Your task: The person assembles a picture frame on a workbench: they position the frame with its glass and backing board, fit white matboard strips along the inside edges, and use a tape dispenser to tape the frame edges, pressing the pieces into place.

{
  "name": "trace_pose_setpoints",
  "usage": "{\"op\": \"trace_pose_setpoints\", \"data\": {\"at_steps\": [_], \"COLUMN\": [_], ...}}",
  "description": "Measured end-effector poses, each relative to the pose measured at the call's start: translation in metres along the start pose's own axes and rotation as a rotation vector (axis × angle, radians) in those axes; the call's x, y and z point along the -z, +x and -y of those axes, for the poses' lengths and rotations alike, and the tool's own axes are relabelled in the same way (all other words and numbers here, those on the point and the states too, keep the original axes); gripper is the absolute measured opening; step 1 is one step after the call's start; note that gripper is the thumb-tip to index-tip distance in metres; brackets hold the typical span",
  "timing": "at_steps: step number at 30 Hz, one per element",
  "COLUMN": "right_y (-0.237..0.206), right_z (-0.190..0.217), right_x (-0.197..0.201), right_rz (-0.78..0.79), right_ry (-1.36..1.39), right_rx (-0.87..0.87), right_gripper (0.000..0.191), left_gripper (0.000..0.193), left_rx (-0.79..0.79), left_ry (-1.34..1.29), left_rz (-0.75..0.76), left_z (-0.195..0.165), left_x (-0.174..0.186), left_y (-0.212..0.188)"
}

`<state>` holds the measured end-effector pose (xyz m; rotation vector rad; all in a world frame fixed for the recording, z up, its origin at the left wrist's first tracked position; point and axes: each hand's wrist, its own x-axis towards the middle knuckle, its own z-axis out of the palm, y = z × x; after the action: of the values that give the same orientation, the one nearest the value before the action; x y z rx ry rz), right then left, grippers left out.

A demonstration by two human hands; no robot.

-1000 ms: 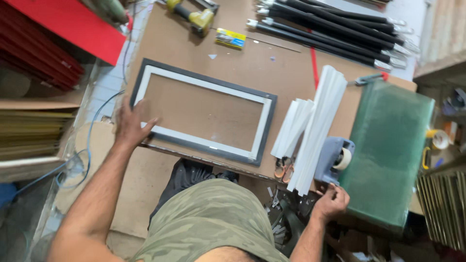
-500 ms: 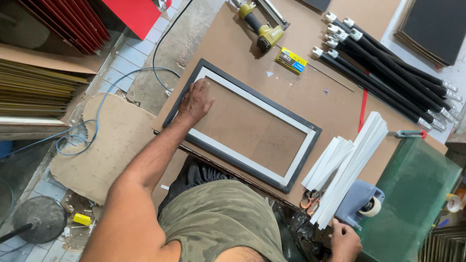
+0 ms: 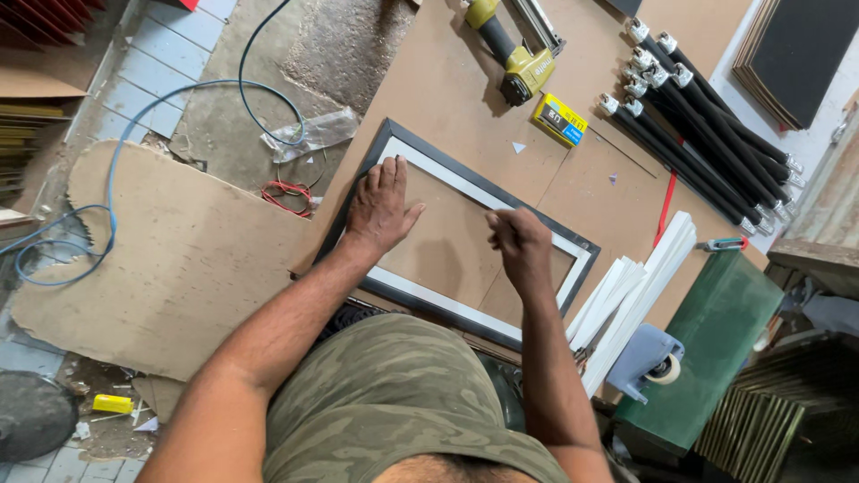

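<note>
A rectangular picture frame (image 3: pixel 537 215), black outside with a white inner border and a brown backing, lies on the brown worktable (image 3: pixel 447 80). My left hand (image 3: pixel 380 210) rests flat on the frame's left end, fingers stretched toward its far corner. My right hand (image 3: pixel 517 243) hovers over the middle of the backing with its fingers curled into a loose fist. Nothing shows inside that fist. My camouflage shirt fills the bottom of the view.
A yellow-green nail gun (image 3: pixel 514 58) and a small yellow box (image 3: pixel 559 119) lie beyond the frame. Black rods with white caps (image 3: pixel 707 125) sit at the far right. White strips (image 3: pixel 640 286), a tape dispenser (image 3: pixel 649 358) and a green slab (image 3: pixel 725 331) are at right. Blue cable (image 3: pixel 116 152) and cardboard (image 3: pixel 170 259) cover the floor at left.
My right hand has come up from beside the tape dispenser to over the frame's backing. My left hand stays on the frame's left end. The view has swung leftward.
</note>
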<state>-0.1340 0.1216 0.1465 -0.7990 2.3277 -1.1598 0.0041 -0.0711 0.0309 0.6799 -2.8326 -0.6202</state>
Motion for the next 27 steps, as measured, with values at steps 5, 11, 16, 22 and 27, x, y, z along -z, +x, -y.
{"op": "trace_pose_setpoints", "data": {"at_steps": [5,11,16,22,27], "right_y": [0.088,0.140,0.155,0.157,0.156], "right_z": [0.015,0.015,0.024,0.037,0.043], "right_x": [-0.072,-0.120,-0.130,-0.141,-0.151], "right_rz": [0.141,0.303,0.328,0.334,0.253], "right_ry": [0.114,0.105,-0.082,-0.241,-0.530], "right_rx": [0.052,0.076,0.202,0.164,0.144], "right_gripper": [0.027,0.043,0.040,0.045,0.055], "left_gripper": [0.094,0.093,0.090,0.093,0.094], "left_rx": [0.040,0.060,0.072,0.053,0.069], "left_ry": [-0.050,-0.064,-0.086,-0.095,-0.070], "left_rz": [0.065,0.137,0.139,0.137,0.209], "left_z": [0.008,0.014,0.016,0.019,0.018], "left_x": [-0.004,-0.002,-0.003,-0.004,-0.003], "left_y": [0.007,0.012,0.015,0.014,0.014]}}
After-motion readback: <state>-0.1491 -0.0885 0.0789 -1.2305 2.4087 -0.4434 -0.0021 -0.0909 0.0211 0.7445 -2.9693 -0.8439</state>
